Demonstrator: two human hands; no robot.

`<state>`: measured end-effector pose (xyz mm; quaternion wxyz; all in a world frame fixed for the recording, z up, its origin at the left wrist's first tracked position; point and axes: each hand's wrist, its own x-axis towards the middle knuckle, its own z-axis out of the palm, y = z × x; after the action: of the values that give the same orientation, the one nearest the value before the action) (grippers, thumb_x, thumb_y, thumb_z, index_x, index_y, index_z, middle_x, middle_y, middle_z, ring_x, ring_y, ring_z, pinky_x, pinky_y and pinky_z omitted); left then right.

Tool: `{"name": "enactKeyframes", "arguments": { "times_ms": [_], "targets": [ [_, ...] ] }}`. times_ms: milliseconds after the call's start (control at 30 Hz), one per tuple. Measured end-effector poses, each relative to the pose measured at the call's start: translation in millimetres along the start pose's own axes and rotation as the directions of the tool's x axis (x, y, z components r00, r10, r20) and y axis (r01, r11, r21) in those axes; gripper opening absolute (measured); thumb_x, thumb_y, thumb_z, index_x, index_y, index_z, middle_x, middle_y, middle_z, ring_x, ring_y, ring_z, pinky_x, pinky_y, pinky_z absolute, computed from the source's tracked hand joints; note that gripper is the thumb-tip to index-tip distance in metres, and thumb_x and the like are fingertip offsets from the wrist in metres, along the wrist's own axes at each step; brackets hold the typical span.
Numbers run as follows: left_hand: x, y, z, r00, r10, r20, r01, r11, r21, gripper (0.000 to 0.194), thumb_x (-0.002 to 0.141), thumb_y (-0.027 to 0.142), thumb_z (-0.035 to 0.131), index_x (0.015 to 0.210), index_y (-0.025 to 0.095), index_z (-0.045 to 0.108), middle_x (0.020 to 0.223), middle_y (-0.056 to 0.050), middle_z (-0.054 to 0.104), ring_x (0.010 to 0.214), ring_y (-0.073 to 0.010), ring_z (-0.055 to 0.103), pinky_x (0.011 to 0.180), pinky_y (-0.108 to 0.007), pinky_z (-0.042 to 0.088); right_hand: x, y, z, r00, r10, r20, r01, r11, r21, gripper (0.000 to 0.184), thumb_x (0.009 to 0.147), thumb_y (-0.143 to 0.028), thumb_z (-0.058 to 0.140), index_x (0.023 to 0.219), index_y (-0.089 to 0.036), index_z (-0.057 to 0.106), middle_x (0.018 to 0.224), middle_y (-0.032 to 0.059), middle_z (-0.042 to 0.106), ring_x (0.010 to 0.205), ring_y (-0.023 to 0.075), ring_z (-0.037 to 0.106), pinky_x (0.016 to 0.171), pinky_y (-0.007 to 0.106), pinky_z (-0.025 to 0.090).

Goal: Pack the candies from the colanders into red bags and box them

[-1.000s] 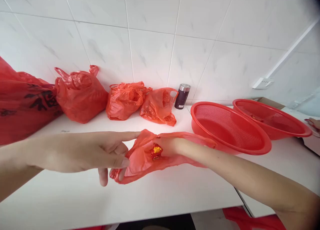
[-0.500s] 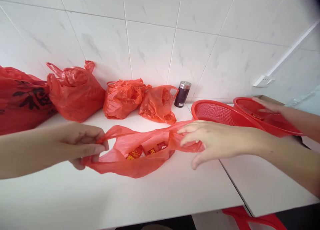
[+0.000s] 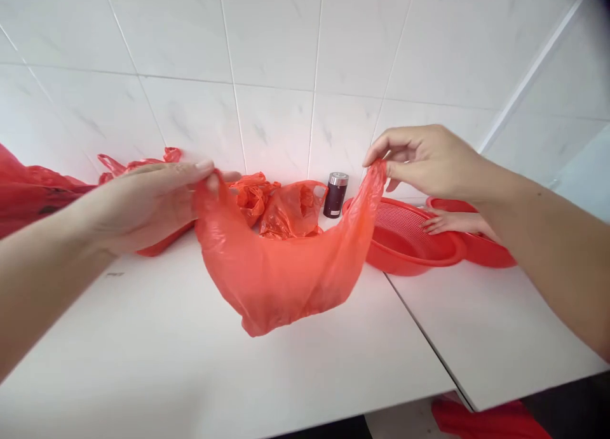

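Note:
A red plastic carrier bag (image 3: 290, 274) hangs by its two handles between my hands, lifted over the white table (image 3: 190, 350). My left hand (image 3: 147, 204) grips one handle, with the thumb on top. At the other side, my right hand (image 3: 424, 159) pinches the opposite handle between thumb and fingers. The bag's front faces me and sags in the middle, so its contents are hidden. Just behind it stand a small red bag (image 3: 298, 204) and another crumpled red bag (image 3: 252, 194) by the wall.
A dark flask (image 3: 335, 196) with a silver lid stands by the tiled wall. To the right are a red mesh basket (image 3: 414, 239) and a second basket (image 3: 490, 256), with another person's hand (image 3: 450, 223) there. More red bags (image 3: 28, 197) sit left. A seam splits the tabletop.
Both my hands have raised the bag off the table. My right hand, open beside the bag before, now pinches a handle. The packets inside are no longer visible. The other person's hand has shifted.

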<state>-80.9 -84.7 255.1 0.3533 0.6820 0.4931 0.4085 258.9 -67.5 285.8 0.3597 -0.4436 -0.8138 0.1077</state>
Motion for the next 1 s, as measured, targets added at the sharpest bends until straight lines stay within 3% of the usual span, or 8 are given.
{"name": "enactKeyframes", "arguments": {
  "times_ms": [100,200,300,533,633,700,833,1000],
  "targets": [
    [3.0,7.1,26.7,0.964,0.034,0.264,0.060,0.937,-0.343,0.034,0.092,0.048,0.049,0.115,0.024,0.054,0.112,-0.003,0.063,0.103,-0.0224,0.062,0.080,-0.034,0.052,7.3,-7.4,7.7,0.998,0.024,0.054,-0.026,0.999,0.038,0.015,0.075,-0.008,0.062,0.084,-0.019,0.068,0.079,0.0011,0.065,0.061,0.0103,0.061,0.053,0.023,0.049],
    [10.7,14.3,50.0,0.866,0.022,0.500,0.134,0.952,-0.274,0.048,0.085,0.041,0.064,0.128,0.031,0.047,0.114,-0.005,0.063,0.094,-0.0199,0.063,0.074,-0.031,0.052,16.6,-23.1,28.3,0.987,0.020,0.159,-0.052,0.977,0.205,0.012,0.076,-0.010,0.063,0.084,-0.018,0.066,0.079,0.0017,0.066,0.060,0.0117,0.062,0.050,0.023,0.050],
    [19.7,16.3,70.4,0.765,-0.011,0.644,0.146,0.977,-0.157,0.049,0.080,0.038,0.071,0.124,0.028,0.053,0.093,-0.003,0.066,0.069,-0.0126,0.058,0.063,-0.026,0.048,25.6,-39.7,53.9,0.955,-0.080,0.286,-0.049,0.907,0.418,0.010,0.080,-0.013,0.060,0.087,-0.019,0.063,0.076,0.0004,0.066,0.061,0.0125,0.064,0.055,0.025,0.053],
    [28.6,-2.5,78.6,0.883,-0.246,0.399,0.323,0.936,-0.138,0.043,0.084,0.057,0.056,0.086,0.015,0.067,0.067,-0.003,0.063,0.055,-0.0108,0.054,0.049,-0.022,0.039,24.2,-17.5,97.4,0.978,-0.138,0.158,0.026,0.825,0.564,0.023,0.081,-0.024,0.065,0.102,-0.022,0.058,0.102,0.0018,0.064,0.091,0.0147,0.063,0.080,0.031,0.053],
    [27.9,-9.3,74.2,0.883,-0.275,0.380,0.376,0.900,-0.222,0.040,0.083,0.056,0.059,0.081,0.016,0.063,0.050,0.005,0.045,0.041,-0.0062,0.036,0.040,-0.019,0.028,10.9,-1.1,107.5,0.955,-0.122,0.269,-0.059,0.814,0.578,0.020,0.084,-0.028,0.063,0.101,-0.021,0.055,0.093,0.0017,0.064,0.087,0.0151,0.063,0.081,0.034,0.052],
    [27.2,-12.8,71.6,0.868,-0.250,0.429,0.381,0.889,-0.253,0.041,0.085,0.056,0.056,0.078,0.016,0.062,0.046,0.006,0.041,0.041,-0.0070,0.035,0.041,-0.020,0.031,-2.5,-2.4,109.7,0.978,-0.087,0.191,-0.043,0.809,0.587,0.013,0.087,-0.028,0.059,0.094,-0.020,0.052,0.084,0.0000,0.062,0.081,0.0140,0.063,0.079,0.033,0.051],
    [24.7,-14.4,64.0,0.848,-0.111,0.519,0.273,0.930,-0.247,0.030,0.089,0.045,0.054,0.082,0.018,0.064,0.070,-0.003,0.063,0.060,-0.0134,0.057,0.064,-0.029,0.049,-30.3,-24.4,105.4,0.984,-0.151,0.095,0.075,0.832,0.550,0.015,0.086,-0.032,0.062,0.092,-0.023,0.052,0.085,-0.0017,0.060,0.083,0.0129,0.060,0.077,0.029,0.048],
    [19.4,-8.2,61.9,0.823,-0.003,0.569,-0.018,0.999,0.032,0.013,0.083,0.030,0.063,0.086,0.020,0.070,0.075,-0.001,0.061,0.071,-0.0148,0.059,0.075,-0.031,0.050,-28.4,-20.0,115.6,0.996,-0.086,-0.012,0.079,0.839,0.539,0.024,0.091,-0.044,0.053,0.108,-0.027,0.053,0.095,0.0002,0.062,0.095,0.0143,0.059,0.091,0.033,0.044]
  ]
}}
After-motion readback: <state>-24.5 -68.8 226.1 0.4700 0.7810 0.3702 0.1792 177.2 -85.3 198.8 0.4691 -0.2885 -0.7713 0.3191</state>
